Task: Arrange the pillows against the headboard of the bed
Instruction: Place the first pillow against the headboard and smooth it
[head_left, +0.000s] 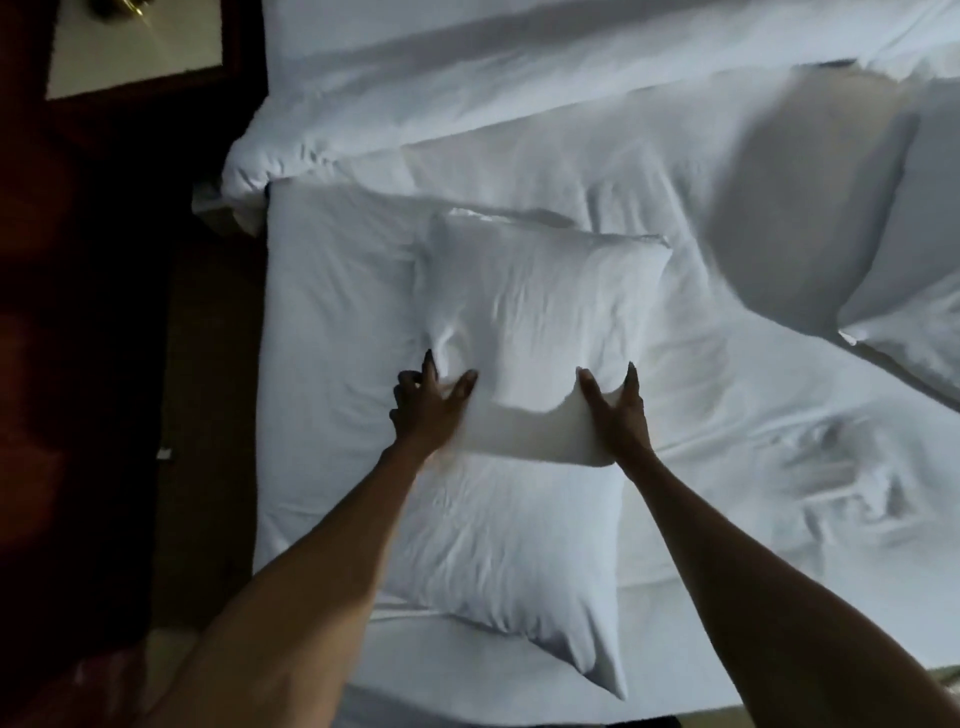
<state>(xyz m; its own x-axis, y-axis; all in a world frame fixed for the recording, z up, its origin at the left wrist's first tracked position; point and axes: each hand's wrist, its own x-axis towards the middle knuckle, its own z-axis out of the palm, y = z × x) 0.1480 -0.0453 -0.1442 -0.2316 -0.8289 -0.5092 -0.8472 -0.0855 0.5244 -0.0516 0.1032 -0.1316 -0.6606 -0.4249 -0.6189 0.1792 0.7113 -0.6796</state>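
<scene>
A white pillow (540, 322) lies on the white bed sheet (332, 322), and both my hands grip its near edge. My left hand (428, 405) pinches its near left corner. My right hand (615, 410) squeezes the near right corner. A second white pillow (498, 561) lies under and nearer to me, between my forearms. At the right, a blurred greyish pillow (800, 208) and another white pillow (914, 249) lean at an angle. No headboard shows in this view.
A folded white duvet (467, 104) runs across the far part of the bed. Dark floor (104, 364) lies left of the mattress. A pale-topped bedside table (140, 41) with a brass object stands at the top left.
</scene>
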